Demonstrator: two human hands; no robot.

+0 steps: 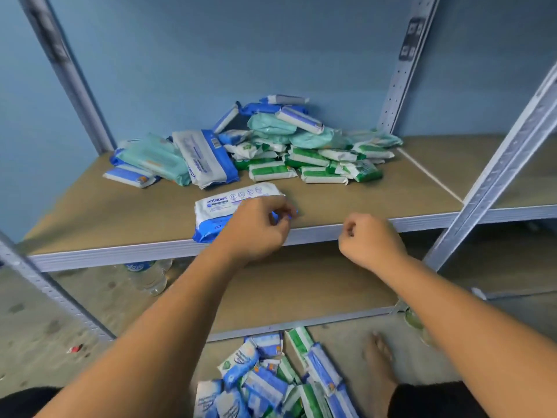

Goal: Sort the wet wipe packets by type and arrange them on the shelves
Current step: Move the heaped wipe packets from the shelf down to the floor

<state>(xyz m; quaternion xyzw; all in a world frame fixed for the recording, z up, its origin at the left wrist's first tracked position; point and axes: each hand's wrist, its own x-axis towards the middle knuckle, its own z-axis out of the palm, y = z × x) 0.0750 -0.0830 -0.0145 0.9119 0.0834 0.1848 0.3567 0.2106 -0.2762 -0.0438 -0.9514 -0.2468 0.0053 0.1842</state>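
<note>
A white and blue wet wipe packet (pixel 229 206) lies near the front edge of the brown shelf (pixel 376 200). My left hand (pixel 259 227) rests on its right end, fingers curled and pinching the packet's blue edge. My right hand (pixel 370 239) hovers in front of the shelf edge, fingers curled, holding nothing. At the back of the shelf lies a mixed pile: blue and white packets (pixel 205 155), teal packets (pixel 271 125) and small green and white packets (pixel 316 164). More blue and green packets (pixel 271 384) lie in a heap on the floor below.
Grey metal uprights (pixel 488 182) frame the shelf unit on both sides. A lower shelf board (pixel 301 297) sits underneath. A plastic water bottle (pixel 150 276) lies on the floor at the left. A bare foot (pixel 379 366) stands beside the floor heap.
</note>
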